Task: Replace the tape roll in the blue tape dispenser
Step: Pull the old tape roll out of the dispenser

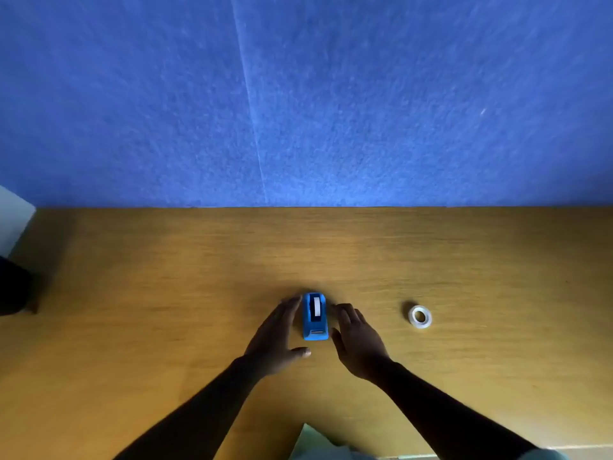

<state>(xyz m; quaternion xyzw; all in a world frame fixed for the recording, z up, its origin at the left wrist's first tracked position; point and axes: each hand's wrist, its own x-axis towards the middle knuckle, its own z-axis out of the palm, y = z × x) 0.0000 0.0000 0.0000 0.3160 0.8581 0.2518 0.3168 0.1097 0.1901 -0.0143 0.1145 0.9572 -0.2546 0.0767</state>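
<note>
now the blue tape dispenser (315, 316) is flanked by two bare hands on the wooden worktop (166, 293).

the dispenser is stood upright near the middle of the worktop, with a pale strip of tape seen through its top slot and its cutter end turned toward the person. the left hand (277, 336) is held flat and released just beside the dispenser's left side, fingers extended and thumb spread; whether the fingertips are touching it cannot be told. the right hand (356, 340) is placed just beside the right side, its grip released and nothing grasped. a spare tape roll (420, 316) is laid flat on the worktop, well apart to the right. a blue felt wall (331, 94) is seen behind the worktop's far edge.
</note>
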